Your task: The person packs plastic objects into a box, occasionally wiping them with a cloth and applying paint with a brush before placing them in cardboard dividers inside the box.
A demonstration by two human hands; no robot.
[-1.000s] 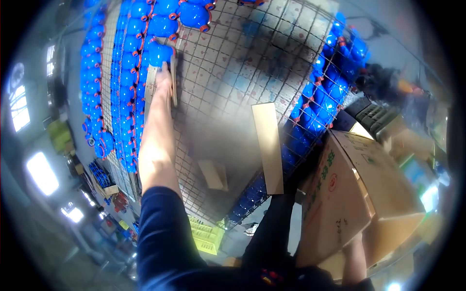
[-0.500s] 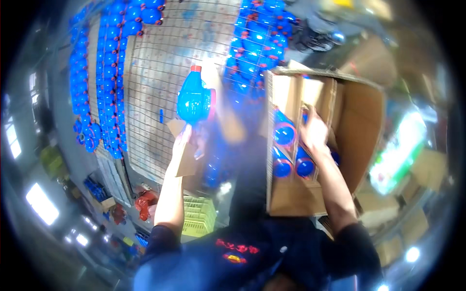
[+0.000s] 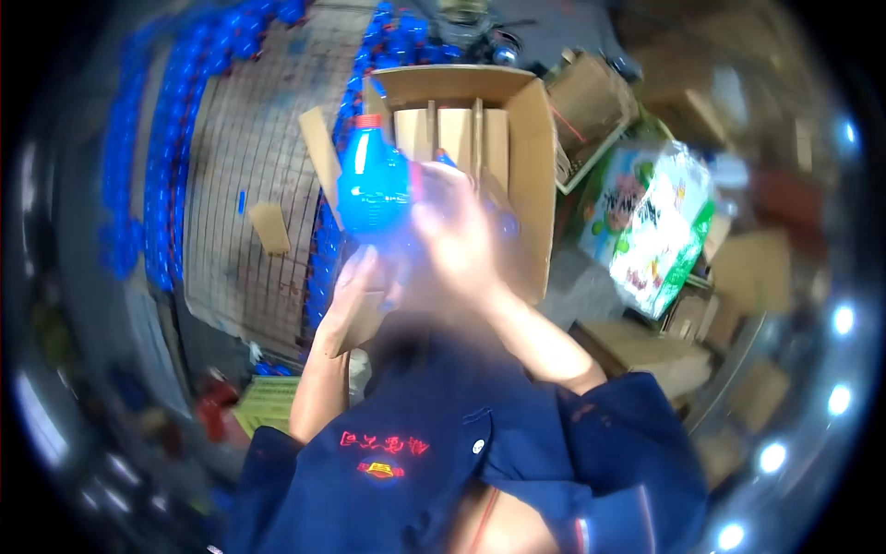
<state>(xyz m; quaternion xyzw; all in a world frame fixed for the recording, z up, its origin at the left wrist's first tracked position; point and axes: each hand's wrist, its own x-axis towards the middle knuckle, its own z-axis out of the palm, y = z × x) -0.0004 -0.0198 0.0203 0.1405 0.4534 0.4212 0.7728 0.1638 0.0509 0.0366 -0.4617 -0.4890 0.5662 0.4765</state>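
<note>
Gripping a blue bottle (image 3: 371, 189) near its base, the left hand (image 3: 353, 294) holds it upright with the red cap on top, its fingers closed on the lower part. A piece of cardboard (image 3: 362, 325) shows against that palm. The right hand (image 3: 461, 235) is blurred, just right of the bottle, with its fingers reaching toward the bottle's side; whether they touch it, I cannot tell.

Beyond the hands stands an open carton (image 3: 533, 180), with upright cardboard dividers (image 3: 455, 132) inside; the bottle is in front of the carton's left part. To the left lies a wire mesh (image 3: 242, 152) with a small card piece (image 3: 269, 229) on it and a longer card strip (image 3: 319, 152) near its right edge. Blue bottles in rows (image 3: 164, 198) line the mesh's left side. Near left is a yellow-green crate (image 3: 263, 404). Well to the right lies a shiny white-and-green plastic package (image 3: 663, 231), among brown cardboard boxes (image 3: 752, 270).
</note>
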